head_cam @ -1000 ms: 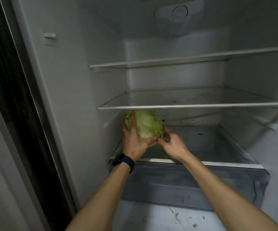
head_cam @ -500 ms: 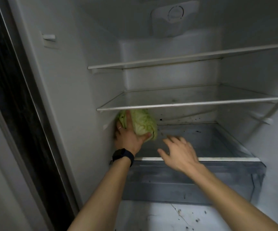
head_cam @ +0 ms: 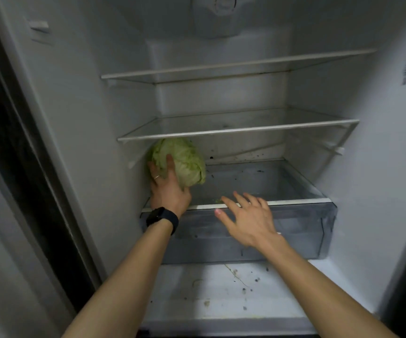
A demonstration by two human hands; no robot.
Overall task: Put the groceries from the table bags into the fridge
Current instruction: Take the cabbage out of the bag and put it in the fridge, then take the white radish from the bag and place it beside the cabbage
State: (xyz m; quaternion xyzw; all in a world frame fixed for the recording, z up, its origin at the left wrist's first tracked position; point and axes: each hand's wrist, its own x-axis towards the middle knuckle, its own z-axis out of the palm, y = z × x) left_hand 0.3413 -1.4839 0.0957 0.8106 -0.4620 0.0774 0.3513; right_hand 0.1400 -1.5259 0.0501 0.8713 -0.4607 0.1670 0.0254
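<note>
With your left hand [head_cam: 168,189] cupping the cabbage [head_cam: 185,162] at left of centre under the lower shelf [head_cam: 236,130], ease it down into the drawer [head_cam: 306,228] corner before letting go, your right hand [head_cam: 248,220] hovering, fingers [head_cam: 231,203] spread, holding nothing.

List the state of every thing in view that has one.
fridge, open.
upper shelf, no groceries on it.
lower shelf, no groceries on it.
drawer, uncovered on top.
cabbage, held at the drawer's left rear corner, under the lower shelf.
left hand, grips the cabbage.
right hand, open, fingers spread over the drawer's front rim, holding nothing.
</note>
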